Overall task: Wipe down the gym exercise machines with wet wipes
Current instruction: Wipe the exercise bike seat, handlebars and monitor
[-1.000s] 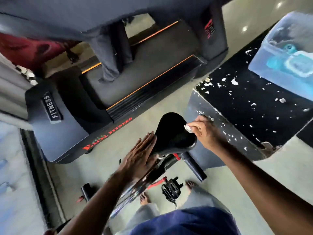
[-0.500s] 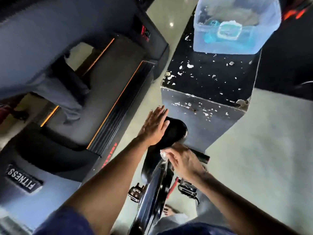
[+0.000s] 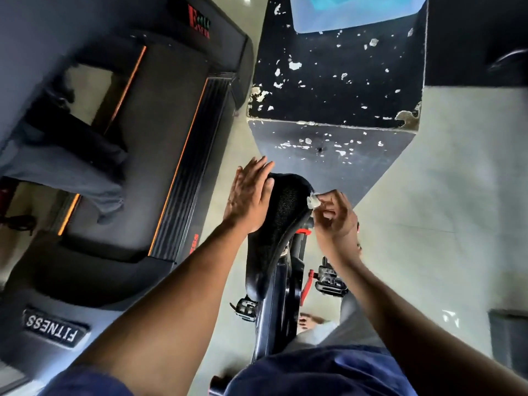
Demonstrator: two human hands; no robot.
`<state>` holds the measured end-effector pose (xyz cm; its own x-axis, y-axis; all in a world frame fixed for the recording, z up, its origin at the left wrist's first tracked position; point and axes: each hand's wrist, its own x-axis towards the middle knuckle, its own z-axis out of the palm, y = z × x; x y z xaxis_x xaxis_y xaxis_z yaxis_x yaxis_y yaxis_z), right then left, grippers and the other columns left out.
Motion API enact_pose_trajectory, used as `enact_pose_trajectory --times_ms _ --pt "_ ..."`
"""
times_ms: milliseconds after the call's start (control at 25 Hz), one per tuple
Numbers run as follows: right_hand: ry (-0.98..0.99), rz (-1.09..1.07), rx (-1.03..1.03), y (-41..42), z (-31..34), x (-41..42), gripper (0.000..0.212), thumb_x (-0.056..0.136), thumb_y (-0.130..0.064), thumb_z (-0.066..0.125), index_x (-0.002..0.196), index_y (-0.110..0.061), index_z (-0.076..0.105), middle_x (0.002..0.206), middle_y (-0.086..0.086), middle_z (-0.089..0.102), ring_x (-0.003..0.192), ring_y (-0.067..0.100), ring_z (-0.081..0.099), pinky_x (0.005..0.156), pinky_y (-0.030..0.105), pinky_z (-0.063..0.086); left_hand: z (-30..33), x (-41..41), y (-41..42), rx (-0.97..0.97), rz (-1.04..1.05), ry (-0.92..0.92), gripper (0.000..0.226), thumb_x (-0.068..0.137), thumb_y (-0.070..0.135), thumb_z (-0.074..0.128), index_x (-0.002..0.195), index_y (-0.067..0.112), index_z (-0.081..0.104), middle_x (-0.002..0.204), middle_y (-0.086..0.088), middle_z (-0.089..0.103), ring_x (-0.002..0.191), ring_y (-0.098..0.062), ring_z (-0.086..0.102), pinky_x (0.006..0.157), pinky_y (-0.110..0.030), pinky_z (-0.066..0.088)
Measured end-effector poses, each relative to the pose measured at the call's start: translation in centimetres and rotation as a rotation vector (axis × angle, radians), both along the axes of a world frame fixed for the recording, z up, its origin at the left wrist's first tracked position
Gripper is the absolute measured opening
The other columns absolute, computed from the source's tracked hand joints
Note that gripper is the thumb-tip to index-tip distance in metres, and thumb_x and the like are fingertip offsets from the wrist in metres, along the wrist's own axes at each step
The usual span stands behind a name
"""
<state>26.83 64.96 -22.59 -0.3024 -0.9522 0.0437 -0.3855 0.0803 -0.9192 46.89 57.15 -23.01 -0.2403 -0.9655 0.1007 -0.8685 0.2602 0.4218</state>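
Note:
The black saddle [image 3: 281, 215] of an exercise bike [image 3: 274, 310] lies below me at the centre. My left hand [image 3: 248, 195] rests flat on the saddle's left side, fingers straight. A small crumpled white wet wipe [image 3: 313, 202] is pinched in my right hand [image 3: 335, 215] and touches the saddle's right edge. Both pedals [image 3: 330, 280] show under the saddle, beside the red-trimmed frame.
A dark treadmill [image 3: 160, 144] with orange stripes and a FITNESS label fills the left. A chipped black box [image 3: 337, 90] stands just beyond the saddle, with a clear plastic tub [image 3: 354, 12] on top. Pale floor [image 3: 445, 210] lies to the right. My bare foot [image 3: 310, 321] shows below.
My view swung round so the saddle points away from me. My right hand slid the wipe from the saddle's near side to its right edge. My left hand stayed flat on it.

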Motion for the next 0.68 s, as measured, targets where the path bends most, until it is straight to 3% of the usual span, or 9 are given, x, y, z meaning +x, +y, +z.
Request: enact_pose_trajectory --times_ms 160,320,400,520,680 --pt "-0.198 0.093 0.055 7.0 0.4 5.7 0.037 0.089 0.004 0.061 0.092 -0.032 0.053 0.091 0.000 0.062 0.078 0.017 0.065 0.071 0.030 0.058 -0.3 0.1 -0.1 -0.004 0.003 0.008 0.057 0.108 0.040 0.023 0.150 0.014 0.052 0.159 -0.003 0.046 0.154 -0.024 0.032 0.128 -0.050 0.017" --pt "-0.186 0.297 0.057 10.2 1.0 5.9 0.026 0.094 -0.002 0.068 0.093 -0.025 0.055 0.093 -0.008 0.062 0.083 0.009 0.066 0.079 0.026 0.059 0.0 0.0 0.1 0.019 0.015 0.014 0.060 0.108 0.044 0.020 0.153 0.016 0.049 0.162 -0.002 0.043 0.157 -0.021 0.026 0.129 -0.044 0.010" --pt "-0.211 0.182 0.047 8.1 1.0 5.0 0.020 0.094 -0.005 0.071 0.094 -0.021 0.058 0.094 -0.006 0.067 0.082 0.006 0.068 0.076 0.024 0.059 0.0 0.0 0.1 0.011 0.011 0.020 0.060 0.108 0.044 0.019 0.153 0.016 0.049 0.163 -0.002 0.042 0.157 -0.021 0.025 0.129 -0.042 0.008" --pt "-0.331 -0.203 0.138 3.2 0.4 3.7 0.014 0.092 -0.006 0.069 0.090 -0.015 0.059 0.085 0.000 0.069 0.074 0.010 0.065 0.069 0.027 0.051 -0.2 0.1 0.0 0.014 0.014 0.006 0.061 0.108 0.046 0.018 0.154 0.018 0.048 0.163 -0.001 0.041 0.157 -0.020 0.025 0.128 -0.037 0.002" --pt "-0.420 -0.261 0.189 0.2 0.1 1.9 0.018 0.093 -0.003 0.067 0.087 -0.019 0.063 0.085 -0.005 0.072 0.074 0.005 0.065 0.073 0.029 0.053 -0.3 0.2 0.0 0.003 0.005 0.011 0.058 0.109 0.044 0.020 0.152 0.018 0.049 0.162 0.000 0.043 0.156 -0.022 0.026 0.129 -0.040 0.004"
